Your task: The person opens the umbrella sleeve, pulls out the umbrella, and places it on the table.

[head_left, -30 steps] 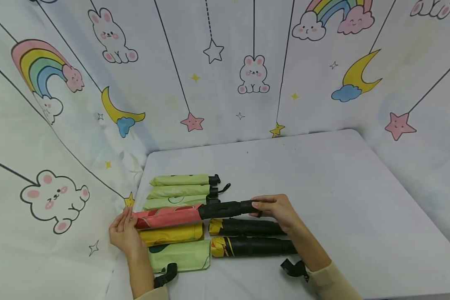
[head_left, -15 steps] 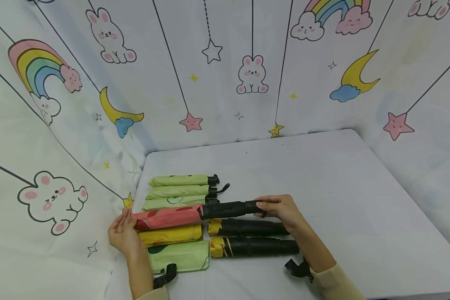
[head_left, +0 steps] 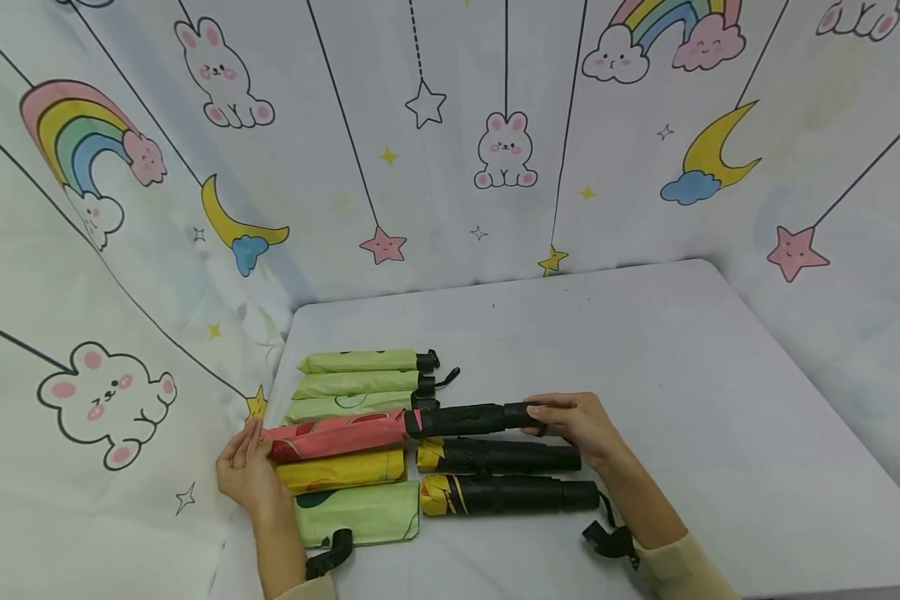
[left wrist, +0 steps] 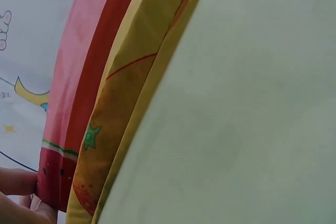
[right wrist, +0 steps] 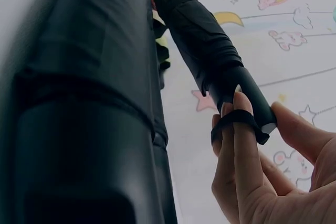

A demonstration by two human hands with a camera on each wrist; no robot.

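My left hand point(head_left: 249, 471) pinches the left end of a red watermelon-print umbrella cover point(head_left: 337, 433). From the cover's right end sticks a folded black umbrella point(head_left: 461, 419), a bit of red showing at the cover's mouth. My right hand point(head_left: 585, 429) holds its handle end; in the right wrist view a black strap point(right wrist: 239, 118) loops over the fingers. Below the red cover lie a yellow cover point(head_left: 345, 471) and a wider light green one point(head_left: 367, 512). To their right are two folded black-and-yellow umbrellas point(head_left: 502, 456), the nearer one point(head_left: 510, 494) thicker.
Several light green covered umbrellas point(head_left: 360, 361) with black ends lie in a row beyond the red cover. All rest on a white table point(head_left: 645, 358). A printed cloth point(head_left: 450, 200) hangs behind and at the sides. A small black camera point(head_left: 611, 542) sits at my right wrist.
My right hand has moved right, drawing the black umbrella a little farther out of the red cover. My left hand stays at the cover's left end.
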